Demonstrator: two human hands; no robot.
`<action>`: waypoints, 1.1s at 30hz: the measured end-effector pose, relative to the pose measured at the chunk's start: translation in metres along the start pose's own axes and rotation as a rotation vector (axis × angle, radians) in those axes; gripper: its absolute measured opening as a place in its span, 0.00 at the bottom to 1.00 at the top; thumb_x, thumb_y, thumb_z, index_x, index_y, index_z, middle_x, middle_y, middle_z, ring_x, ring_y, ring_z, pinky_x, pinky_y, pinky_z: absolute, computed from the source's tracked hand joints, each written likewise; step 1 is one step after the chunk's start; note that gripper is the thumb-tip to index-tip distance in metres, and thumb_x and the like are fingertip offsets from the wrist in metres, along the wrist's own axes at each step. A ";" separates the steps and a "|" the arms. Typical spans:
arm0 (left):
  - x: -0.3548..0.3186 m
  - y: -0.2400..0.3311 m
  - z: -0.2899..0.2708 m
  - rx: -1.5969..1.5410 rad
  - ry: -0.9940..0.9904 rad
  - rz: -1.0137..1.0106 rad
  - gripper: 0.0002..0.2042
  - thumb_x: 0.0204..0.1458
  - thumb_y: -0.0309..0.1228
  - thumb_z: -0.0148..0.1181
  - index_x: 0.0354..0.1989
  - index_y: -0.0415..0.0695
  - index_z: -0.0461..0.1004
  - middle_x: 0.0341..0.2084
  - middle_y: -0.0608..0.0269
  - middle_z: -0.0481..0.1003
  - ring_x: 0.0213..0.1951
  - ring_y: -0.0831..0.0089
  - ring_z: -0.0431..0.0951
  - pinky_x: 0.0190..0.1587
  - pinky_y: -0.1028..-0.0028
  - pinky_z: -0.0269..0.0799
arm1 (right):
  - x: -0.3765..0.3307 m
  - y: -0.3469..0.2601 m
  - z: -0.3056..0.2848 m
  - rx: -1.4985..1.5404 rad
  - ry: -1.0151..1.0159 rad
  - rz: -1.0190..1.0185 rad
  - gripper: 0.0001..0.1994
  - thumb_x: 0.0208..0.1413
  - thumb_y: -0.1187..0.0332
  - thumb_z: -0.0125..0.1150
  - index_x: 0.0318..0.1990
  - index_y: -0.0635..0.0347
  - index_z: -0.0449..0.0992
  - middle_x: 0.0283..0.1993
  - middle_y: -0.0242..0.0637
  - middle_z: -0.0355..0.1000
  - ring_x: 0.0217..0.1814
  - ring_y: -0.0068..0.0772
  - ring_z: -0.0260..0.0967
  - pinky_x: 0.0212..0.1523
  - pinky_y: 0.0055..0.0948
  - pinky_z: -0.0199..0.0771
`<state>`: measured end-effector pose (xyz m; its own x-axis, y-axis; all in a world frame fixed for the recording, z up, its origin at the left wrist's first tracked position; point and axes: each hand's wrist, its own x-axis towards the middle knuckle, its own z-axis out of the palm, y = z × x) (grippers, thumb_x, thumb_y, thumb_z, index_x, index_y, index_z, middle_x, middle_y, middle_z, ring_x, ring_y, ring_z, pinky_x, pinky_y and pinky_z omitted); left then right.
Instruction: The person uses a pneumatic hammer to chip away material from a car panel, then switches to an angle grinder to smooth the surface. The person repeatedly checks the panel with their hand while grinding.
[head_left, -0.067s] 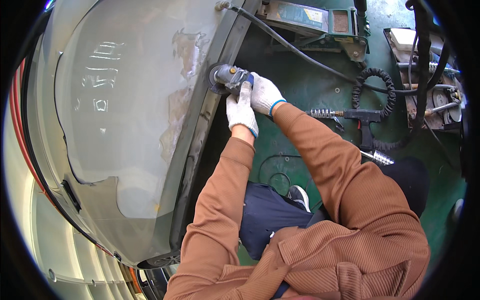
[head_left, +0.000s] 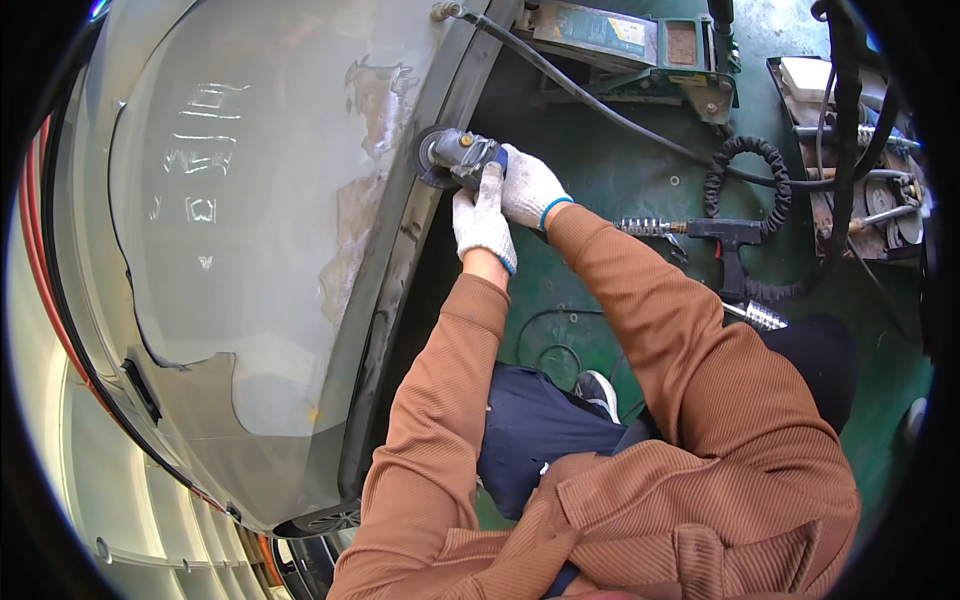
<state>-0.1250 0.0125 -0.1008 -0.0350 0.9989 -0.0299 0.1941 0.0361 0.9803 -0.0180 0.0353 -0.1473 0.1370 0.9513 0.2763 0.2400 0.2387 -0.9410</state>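
Apparently for steadiness, the right hand (head_left: 532,188) wraps the rear of the grinder (head_left: 468,156) while the left hand (head_left: 484,222) clamps its side, fingers partly hidden, with the disc (head_left: 428,160) at the car's sill (head_left: 402,250), though whether disc and metal touch I cannot tell.

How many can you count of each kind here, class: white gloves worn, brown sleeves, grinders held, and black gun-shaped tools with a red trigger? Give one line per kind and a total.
White gloves: 2
Brown sleeves: 2
Held grinder: 1
Black gun-shaped tool: 1
Total: 6
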 end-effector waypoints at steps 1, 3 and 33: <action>-0.003 -0.001 0.005 -0.040 0.040 -0.009 0.30 0.67 0.47 0.72 0.69 0.39 0.76 0.63 0.57 0.81 0.64 0.63 0.79 0.71 0.61 0.71 | 0.001 0.002 0.000 -0.003 -0.045 -0.001 0.22 0.67 0.52 0.65 0.56 0.64 0.80 0.55 0.60 0.83 0.58 0.65 0.82 0.61 0.51 0.82; -0.006 0.001 0.015 -0.072 0.067 -0.015 0.30 0.67 0.48 0.72 0.68 0.38 0.77 0.62 0.58 0.81 0.63 0.63 0.79 0.70 0.61 0.71 | 0.004 0.009 -0.004 0.005 -0.070 0.014 0.23 0.66 0.52 0.66 0.56 0.64 0.80 0.55 0.60 0.83 0.59 0.66 0.81 0.61 0.51 0.82; -0.038 0.021 0.012 0.309 0.246 0.045 0.37 0.69 0.53 0.65 0.70 0.29 0.69 0.63 0.43 0.78 0.63 0.58 0.79 0.68 0.61 0.73 | -0.009 -0.014 -0.003 0.166 -0.104 -0.064 0.22 0.70 0.53 0.62 0.60 0.60 0.80 0.62 0.58 0.81 0.67 0.63 0.77 0.69 0.46 0.77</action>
<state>-0.1080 -0.0242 -0.0818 -0.2462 0.9645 0.0959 0.4852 0.0370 0.8736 -0.0201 0.0229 -0.1363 0.0249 0.9462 0.3227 0.0823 0.3197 -0.9439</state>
